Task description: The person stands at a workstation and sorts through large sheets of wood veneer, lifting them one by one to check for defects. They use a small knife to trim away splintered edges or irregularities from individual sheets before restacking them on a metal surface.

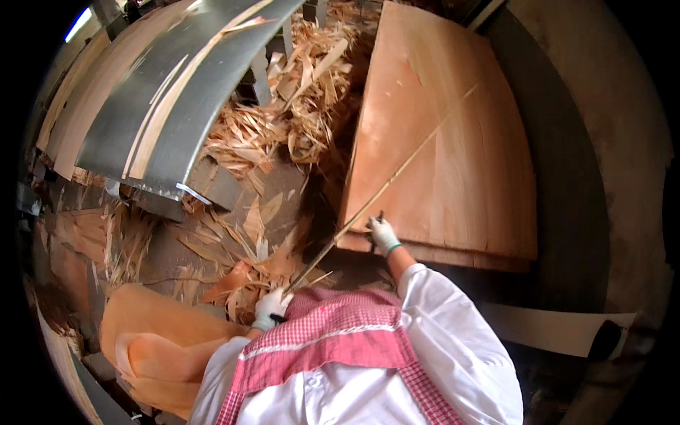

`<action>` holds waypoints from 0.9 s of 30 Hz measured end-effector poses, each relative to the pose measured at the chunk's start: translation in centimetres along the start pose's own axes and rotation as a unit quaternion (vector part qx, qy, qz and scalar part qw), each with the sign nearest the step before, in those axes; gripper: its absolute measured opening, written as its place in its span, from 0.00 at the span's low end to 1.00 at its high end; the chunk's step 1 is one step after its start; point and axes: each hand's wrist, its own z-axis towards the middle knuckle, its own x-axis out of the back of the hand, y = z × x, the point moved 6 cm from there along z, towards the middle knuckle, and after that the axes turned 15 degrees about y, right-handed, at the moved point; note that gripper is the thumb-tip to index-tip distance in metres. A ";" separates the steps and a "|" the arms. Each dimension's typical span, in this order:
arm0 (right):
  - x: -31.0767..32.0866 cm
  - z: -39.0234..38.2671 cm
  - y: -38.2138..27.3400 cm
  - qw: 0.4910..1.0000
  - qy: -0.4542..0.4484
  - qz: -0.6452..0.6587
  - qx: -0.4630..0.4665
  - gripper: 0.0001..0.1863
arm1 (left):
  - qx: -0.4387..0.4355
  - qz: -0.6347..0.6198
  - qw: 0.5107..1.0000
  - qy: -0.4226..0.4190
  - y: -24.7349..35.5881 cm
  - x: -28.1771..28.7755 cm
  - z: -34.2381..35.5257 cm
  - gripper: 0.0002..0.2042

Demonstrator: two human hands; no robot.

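My left hand (270, 307), in a white glove, is closed around the near end of a long thin wooden stick (386, 185). The stick slants up and right across a stack of reddish-brown veneer sheets (467, 177). A small dark piece shows by the left wrist; I cannot tell what it is. At the stack's near left corner is my gloved right hand (384, 235), closed on a small dark tool (372, 225) whose kind I cannot make out. Its ends poke out above and below the fingers.
A dark metal-topped table (191, 92) with pale veneer strips stands at the left. Torn veneer scraps (304, 92) are heaped between it and the stack. A curled orange veneer sheet (166, 347) lies by my left arm. A pale board (552, 327) is at the right.
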 end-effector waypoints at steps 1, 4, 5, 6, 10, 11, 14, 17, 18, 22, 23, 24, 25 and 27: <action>-4.1 0.0 -1.2 0.999 -0.009 0.018 0.027 0.20 | -0.013 -0.010 1.000 0.002 -2.1 1.5 0.3 0.19; -14.4 -2.4 -2.7 0.985 0.059 -0.136 0.092 0.22 | 0.003 -0.010 1.000 -0.008 -7.6 8.1 1.4 0.18; -18.2 -2.2 -1.1 0.986 0.040 -0.129 0.100 0.23 | 0.004 -0.005 1.000 0.017 -9.9 10.5 1.8 0.17; -21.8 -2.3 0.9 0.987 0.020 -0.121 0.106 0.23 | 0.006 0.003 0.999 0.040 -12.2 12.8 1.9 0.16; -35.3 -4.8 6.4 0.884 -0.086 -0.392 0.242 0.23 | 0.128 -0.013 0.990 -0.066 -18.1 18.0 -3.0 0.17; -35.8 -2.0 7.6 0.840 -0.109 -0.474 0.242 0.23 | 0.108 0.005 0.990 -0.091 -17.4 18.0 -1.5 0.17; -42.6 -8.1 7.8 0.845 -0.169 -0.467 0.198 0.24 | 0.152 0.062 0.985 -0.048 -21.4 21.5 -2.6 0.17; -41.1 -6.8 5.8 0.962 -0.104 -0.184 0.175 0.22 | 0.075 0.117 0.989 0.043 -25.0 23.4 1.2 0.16; -42.9 -12.3 2.9 0.977 -0.165 -0.126 0.046 0.18 | 0.101 0.138 0.982 0.079 -28.1 25.2 0.0 0.16; -41.7 -14.9 -6.1 0.982 -0.179 0.004 -0.052 0.13 | 0.042 0.132 0.982 0.131 -27.5 29.2 4.9 0.15; -42.2 -14.2 -6.4 0.983 -0.172 0.016 -0.060 0.11 | 0.033 0.142 0.980 0.132 -27.7 29.6 5.7 0.15; -43.6 -14.1 -7.0 0.986 -0.164 0.033 -0.022 0.12 | 0.027 0.155 0.978 0.136 -28.3 30.2 6.9 0.15; -44.7 -12.1 -7.7 0.988 -0.144 -0.022 0.055 0.12 | 0.029 0.144 0.980 0.135 -28.6 31.2 8.2 0.15; -49.4 -15.8 -14.2 0.986 -0.151 0.030 0.067 0.11 | 0.057 0.130 0.977 0.162 -29.9 34.5 9.9 0.15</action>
